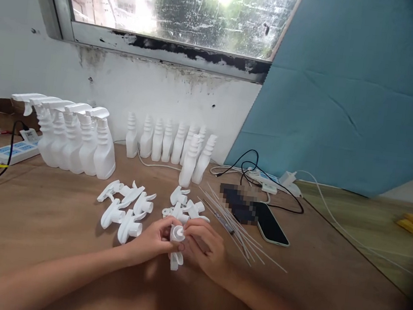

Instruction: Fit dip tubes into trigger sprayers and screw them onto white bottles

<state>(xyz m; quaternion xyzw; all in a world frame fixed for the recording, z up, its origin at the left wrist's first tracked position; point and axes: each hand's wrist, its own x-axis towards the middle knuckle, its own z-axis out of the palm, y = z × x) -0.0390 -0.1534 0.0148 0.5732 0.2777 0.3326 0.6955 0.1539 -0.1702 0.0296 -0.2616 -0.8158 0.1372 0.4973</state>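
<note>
A white trigger spray head [177,234] is gripped in my left hand [156,236], its round collar facing me and its trigger end pointing down. The fingers of my right hand [206,249] are pinched at the collar's opening; whether they hold a small part there is hidden. Just beyond my hands lies a small group of loose spray heads [180,196]. To the left several more spray heads [112,214] rest on the brown table [73,214]. Thin white tubes [244,234] lie in a loose bundle to the right of my right hand.
Several bottles with spray heads [104,156] stand at the back left, and several open-topped bottles [189,163] stand by the wall. A phone [272,224], a blurred dark object [238,203], power strips [15,151] and cables lie about. A cardboard box [10,110] sits far left.
</note>
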